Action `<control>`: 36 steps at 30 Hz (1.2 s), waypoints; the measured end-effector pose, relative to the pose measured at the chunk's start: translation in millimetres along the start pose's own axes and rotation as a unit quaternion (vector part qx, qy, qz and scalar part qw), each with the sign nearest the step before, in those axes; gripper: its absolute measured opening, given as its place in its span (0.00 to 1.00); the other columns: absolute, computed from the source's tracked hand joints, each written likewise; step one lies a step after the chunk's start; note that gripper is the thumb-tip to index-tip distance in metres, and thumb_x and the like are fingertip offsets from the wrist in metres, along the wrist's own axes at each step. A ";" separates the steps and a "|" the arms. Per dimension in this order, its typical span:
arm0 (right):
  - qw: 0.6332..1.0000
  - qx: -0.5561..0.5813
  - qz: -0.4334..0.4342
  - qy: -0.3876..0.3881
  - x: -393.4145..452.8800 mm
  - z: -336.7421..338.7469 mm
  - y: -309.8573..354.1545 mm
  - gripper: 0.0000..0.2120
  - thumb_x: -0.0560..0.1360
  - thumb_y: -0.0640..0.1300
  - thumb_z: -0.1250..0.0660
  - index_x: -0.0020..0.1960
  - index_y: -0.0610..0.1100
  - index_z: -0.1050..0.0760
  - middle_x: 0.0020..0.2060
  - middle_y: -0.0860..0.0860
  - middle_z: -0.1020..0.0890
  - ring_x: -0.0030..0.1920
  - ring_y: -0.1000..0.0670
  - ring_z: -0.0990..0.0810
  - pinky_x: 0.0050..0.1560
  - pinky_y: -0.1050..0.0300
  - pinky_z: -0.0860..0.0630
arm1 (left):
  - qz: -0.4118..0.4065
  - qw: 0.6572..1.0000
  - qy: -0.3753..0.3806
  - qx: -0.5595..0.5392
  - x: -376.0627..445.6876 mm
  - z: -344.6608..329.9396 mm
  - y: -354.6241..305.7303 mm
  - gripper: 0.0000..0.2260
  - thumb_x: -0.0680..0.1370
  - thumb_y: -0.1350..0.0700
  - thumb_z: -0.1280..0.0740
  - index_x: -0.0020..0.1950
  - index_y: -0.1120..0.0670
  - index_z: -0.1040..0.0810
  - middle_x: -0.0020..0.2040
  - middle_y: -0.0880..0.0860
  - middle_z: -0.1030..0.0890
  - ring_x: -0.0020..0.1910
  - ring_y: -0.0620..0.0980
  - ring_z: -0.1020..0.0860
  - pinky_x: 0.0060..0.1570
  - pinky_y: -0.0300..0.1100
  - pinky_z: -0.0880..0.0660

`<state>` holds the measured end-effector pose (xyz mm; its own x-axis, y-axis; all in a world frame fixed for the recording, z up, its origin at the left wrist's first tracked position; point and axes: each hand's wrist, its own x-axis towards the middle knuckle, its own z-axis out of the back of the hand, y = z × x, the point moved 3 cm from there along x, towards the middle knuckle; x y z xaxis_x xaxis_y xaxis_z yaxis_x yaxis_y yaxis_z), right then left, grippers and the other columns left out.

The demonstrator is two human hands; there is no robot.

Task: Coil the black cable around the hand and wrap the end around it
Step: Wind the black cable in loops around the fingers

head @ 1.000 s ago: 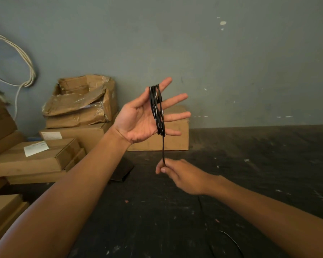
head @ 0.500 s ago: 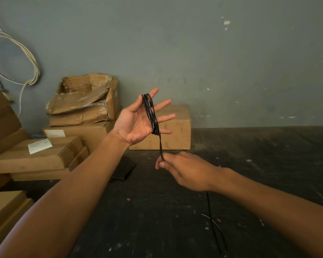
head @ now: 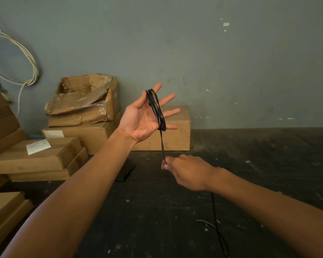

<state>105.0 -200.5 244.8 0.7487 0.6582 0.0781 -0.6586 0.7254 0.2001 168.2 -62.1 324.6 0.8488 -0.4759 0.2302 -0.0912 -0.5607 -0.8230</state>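
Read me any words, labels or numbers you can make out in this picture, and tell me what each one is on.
No text here is readable.
White paper label on the flat cardboard box: print too small and blurred to read.
Pale label on the box behind it: also blurred.
Black cable and the other boxes: no markings visible.

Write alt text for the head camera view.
A raised, open left hand has a black cable coiled around its fingers, while the right hand below pinches the strand running down. Cardboard boxes sit by a grey wall.
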 end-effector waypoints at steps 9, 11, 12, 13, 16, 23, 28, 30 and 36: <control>0.998 -0.034 0.030 -0.041 -11.6 62.7 21.1 0.15 0.83 0.52 0.47 0.50 0.48 0.23 0.35 0.58 0.26 0.37 0.58 0.26 0.36 0.59 0.32 | 0.030 0.998 -0.062 0.008 -1.9 28.0 22.8 0.20 0.83 0.43 0.50 0.74 0.43 0.34 0.75 0.58 0.32 0.69 0.69 0.32 0.60 0.73 0.34; 0.997 -0.054 0.023 -0.057 -9.7 77.0 16.9 0.14 0.82 0.52 0.44 0.48 0.49 0.22 0.34 0.59 0.28 0.34 0.60 0.30 0.39 0.56 0.31 | 0.054 0.997 -0.054 0.025 -4.3 28.9 29.5 0.21 0.83 0.43 0.50 0.75 0.43 0.35 0.73 0.58 0.30 0.66 0.66 0.26 0.58 0.67 0.27; 0.996 -0.060 0.021 -0.065 -8.8 83.6 14.2 0.13 0.82 0.51 0.43 0.46 0.49 0.22 0.34 0.59 0.26 0.33 0.61 0.30 0.40 0.55 0.30 | 0.068 0.996 -0.043 0.038 -6.7 28.6 33.4 0.21 0.83 0.43 0.51 0.75 0.43 0.35 0.71 0.58 0.27 0.62 0.63 0.22 0.55 0.65 0.24; 0.996 -0.061 0.018 -0.069 -8.1 90.0 11.5 0.12 0.81 0.51 0.42 0.45 0.50 0.22 0.36 0.58 0.23 0.33 0.60 0.28 0.40 0.55 0.29 | 0.083 0.995 -0.026 0.053 -9.4 28.5 37.8 0.21 0.83 0.43 0.51 0.75 0.43 0.35 0.69 0.57 0.25 0.59 0.60 0.20 0.53 0.64 0.23; 0.995 -0.063 0.004 -0.079 -8.1 106.7 6.5 0.09 0.80 0.50 0.38 0.46 0.52 0.21 0.32 0.62 0.24 0.35 0.55 0.26 0.38 0.57 0.34 | 0.125 0.988 0.020 0.089 -18.0 31.7 49.2 0.22 0.82 0.42 0.49 0.76 0.42 0.35 0.68 0.54 0.23 0.64 0.61 0.24 0.60 0.70 0.31; 0.991 -0.074 -0.006 -0.111 -1.1 126.0 -4.7 0.08 0.77 0.55 0.35 0.46 0.53 0.21 0.31 0.58 0.25 0.37 0.51 0.25 0.35 0.56 0.35 | 0.204 0.971 0.070 0.102 -38.2 25.7 57.5 0.24 0.79 0.42 0.45 0.75 0.43 0.34 0.75 0.55 0.32 0.72 0.64 0.33 0.68 0.75 0.47; 0.988 -0.080 0.003 -0.130 -0.4 136.1 -2.9 0.06 0.77 0.54 0.35 0.47 0.54 0.21 0.30 0.60 0.27 0.34 0.60 0.29 0.33 0.59 0.37 | 0.260 0.946 0.145 0.129 -49.3 14.8 58.7 0.26 0.78 0.42 0.41 0.77 0.41 0.37 0.77 0.54 0.35 0.74 0.64 0.36 0.69 0.74 0.48; 0.988 -0.077 0.009 -0.132 -0.1 136.6 -2.9 0.06 0.78 0.54 0.36 0.48 0.55 0.20 0.29 0.62 0.28 0.34 0.62 0.30 0.33 0.60 0.38 | 0.271 0.938 0.172 0.130 -51.7 10.1 56.2 0.27 0.78 0.41 0.38 0.77 0.41 0.38 0.77 0.54 0.35 0.75 0.64 0.37 0.69 0.73 0.47; 0.989 -0.009 0.028 -0.143 4.9 125.8 -17.0 0.09 0.80 0.49 0.38 0.51 0.51 0.19 0.34 0.64 0.24 0.37 0.60 0.25 0.40 0.56 0.30 | 0.268 0.928 0.229 0.122 -58.1 -4.7 43.2 0.26 0.80 0.43 0.40 0.78 0.43 0.40 0.79 0.56 0.40 0.76 0.66 0.42 0.68 0.73 0.46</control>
<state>129.4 -235.0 364.7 0.7007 0.6150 0.3617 -0.6984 0.6949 0.1714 112.5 -61.8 278.1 0.3998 -0.9115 -0.0963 -0.2678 -0.0157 -0.9633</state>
